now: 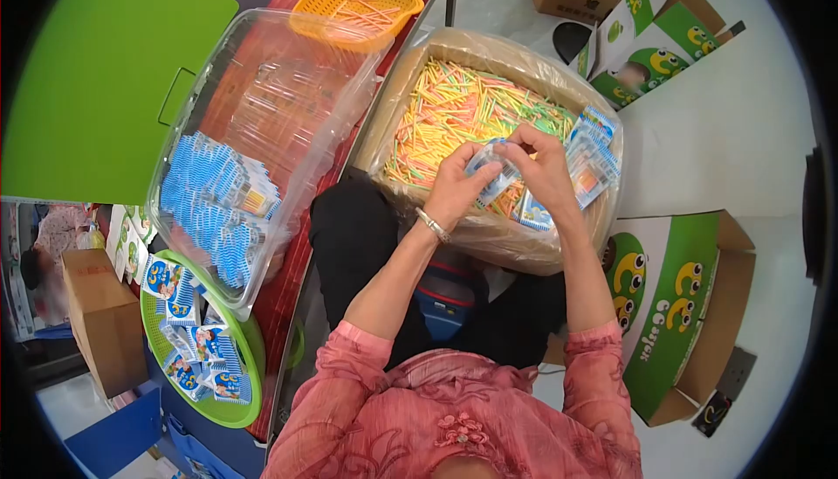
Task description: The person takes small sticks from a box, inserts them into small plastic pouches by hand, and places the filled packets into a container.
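Holding one packet [497, 186] together, the left hand [454, 188] and right hand [543, 170] are pinching it narrowly above the coloured sticks [449, 112] — light, even pressure is probably serving best.

Both arms reach forward, elbows bent and wide, the left forearm [390, 284] and right forearm [591, 282] bare below the sleeves [356, 352] and slanting inward. The left hand [458, 180] closes in a pinch, its thumb pointing across toward the right. The right hand [543, 166] arches over, knuckles raised, thumb and fingers bent inward in a pinch. The hands are close together, fingertips nearly meeting. The knees are parted, the left leg [353, 239] angled outward.
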### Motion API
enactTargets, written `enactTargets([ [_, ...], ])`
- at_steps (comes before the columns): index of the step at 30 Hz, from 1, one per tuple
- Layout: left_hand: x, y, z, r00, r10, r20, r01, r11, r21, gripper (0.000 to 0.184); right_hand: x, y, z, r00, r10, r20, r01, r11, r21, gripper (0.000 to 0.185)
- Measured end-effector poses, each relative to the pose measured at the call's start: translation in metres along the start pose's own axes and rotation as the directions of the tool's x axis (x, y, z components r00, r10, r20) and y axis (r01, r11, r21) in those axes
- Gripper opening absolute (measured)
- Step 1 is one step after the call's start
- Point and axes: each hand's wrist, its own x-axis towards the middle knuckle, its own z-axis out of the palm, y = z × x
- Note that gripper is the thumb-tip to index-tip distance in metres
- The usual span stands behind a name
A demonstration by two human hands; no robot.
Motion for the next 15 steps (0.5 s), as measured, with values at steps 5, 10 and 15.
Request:
enactTargets([
  [5,0.002,-0.015,-0.004,0.994,-0.020,0.110,0.011,0.997,0.082,0.020,-0.014,0.011,-0.002,0.997,-0.046,-0.067,0.046,0.999,0.004,0.021],
  [10,-0.004,-0.012,0.004,0.994,-0.073,0.085,0.070,0.997,0.037,0.023,-0.017,0.018,-0.001,0.995,0.015,-0.098,-0.006,0.996,0.094,0.024],
  [15,0.003,-0.004,-0.013,0.964,0.162,-0.213,-0.111,0.966,0.232,0.024,-0.004,0.040,0.022,0.983,0.091,-0.163,-0.045,0.963,0.264,0.022],
])
